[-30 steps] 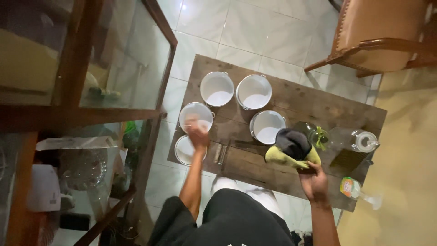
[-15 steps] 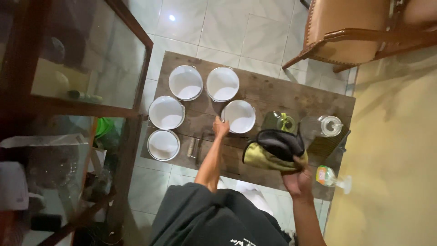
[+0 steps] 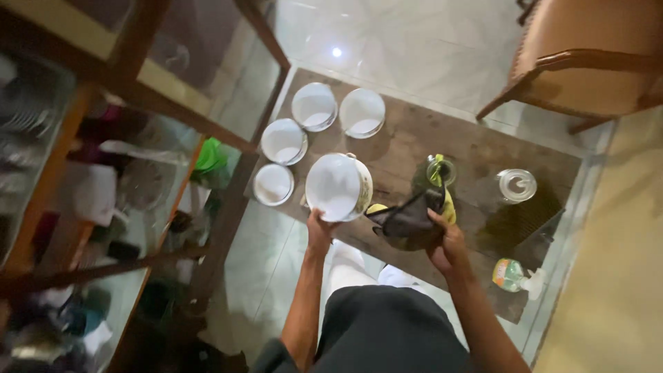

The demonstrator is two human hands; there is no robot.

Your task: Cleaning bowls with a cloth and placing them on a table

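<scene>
Left hand [image 3: 319,226] clamped on rim of white pot [image 3: 338,186], lifted off wooden table [image 3: 476,148], tilted. Right hand [image 3: 445,243] closed on black-and-yellow cloth [image 3: 409,220] just at pot's 3 o'clock. 4 more white pots [image 3: 314,106] sit at 10–12 o'clock of it

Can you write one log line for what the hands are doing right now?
left hand: holds white pot lifted | right hand: grips dark-and-yellow cloth | wooden table: four white pots
</scene>
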